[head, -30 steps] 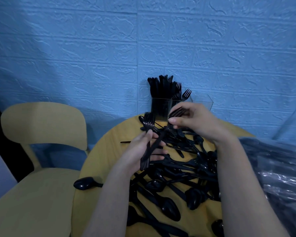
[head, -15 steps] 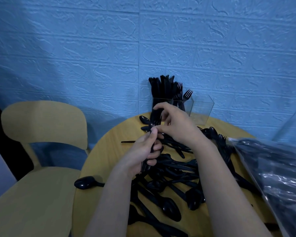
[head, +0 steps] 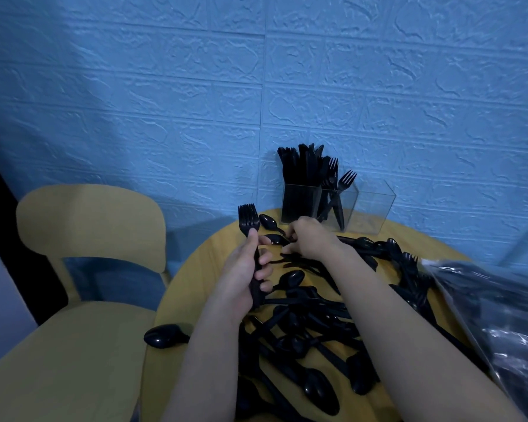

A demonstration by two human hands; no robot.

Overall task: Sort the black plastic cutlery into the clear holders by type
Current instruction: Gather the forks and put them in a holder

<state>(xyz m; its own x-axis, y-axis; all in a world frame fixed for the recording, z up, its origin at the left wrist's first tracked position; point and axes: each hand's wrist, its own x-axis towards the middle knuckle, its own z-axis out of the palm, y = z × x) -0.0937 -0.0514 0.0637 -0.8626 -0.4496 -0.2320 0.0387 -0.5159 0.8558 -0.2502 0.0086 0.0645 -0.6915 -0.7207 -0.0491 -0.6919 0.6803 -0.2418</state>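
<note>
My left hand grips a stack of black forks upright, tines up, above the left part of the round wooden table. My right hand reaches down into the far end of the pile of black cutlery, fingers curled on pieces there; what it holds is hidden. Three clear holders stand at the table's far edge by the wall: the left holder is packed with knives, the middle holder has a few forks, the right holder looks empty.
A yellow chair stands left of the table. A crinkled plastic bag lies over the table's right side. One spoon sticks out over the left table edge. A blue textured wall closes the back.
My left hand has raised its forks higher and more upright. My right hand left the forks it met there and dropped lower to the pile's far end.
</note>
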